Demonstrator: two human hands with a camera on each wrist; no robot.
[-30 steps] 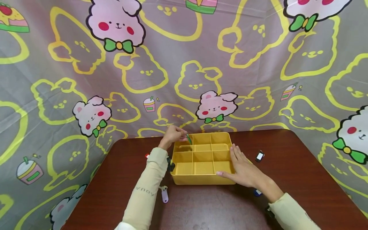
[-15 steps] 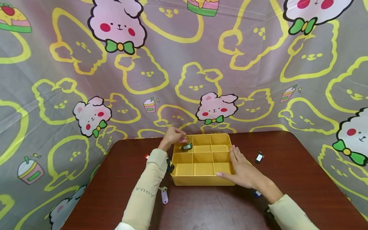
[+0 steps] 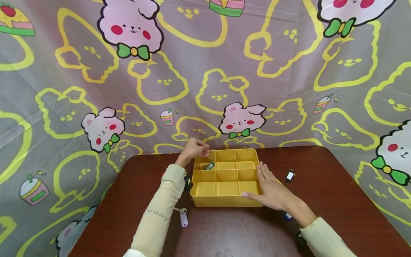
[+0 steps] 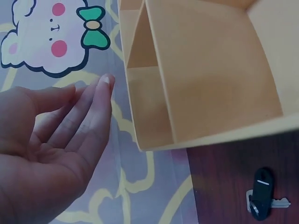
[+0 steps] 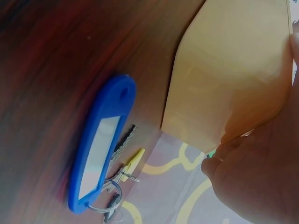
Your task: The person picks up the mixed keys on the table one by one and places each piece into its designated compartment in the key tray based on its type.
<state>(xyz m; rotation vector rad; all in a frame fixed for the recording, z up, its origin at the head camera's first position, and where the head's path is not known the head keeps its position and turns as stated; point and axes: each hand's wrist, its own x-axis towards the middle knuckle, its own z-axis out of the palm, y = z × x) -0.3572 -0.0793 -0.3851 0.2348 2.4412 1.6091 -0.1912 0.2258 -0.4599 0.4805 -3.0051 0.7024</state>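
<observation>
Green tag (image 3: 209, 166) lies in the far-left compartment (image 3: 202, 166) of the yellow box (image 3: 228, 201); the left hand (image 3: 196, 148), at the box's far-left corner, has relaxed fingers and holds nothing, while the right hand (image 3: 273, 187) rests with straight fingers against the right side. Confirm that the green tag sits wholly within its compartment; whether it lies flat cannot be told here. Raise the left hand clear of the box, and apply only light pressure with the right hand, since a hard push would probably slide the box across the worktop (image 3: 321, 178).
</observation>
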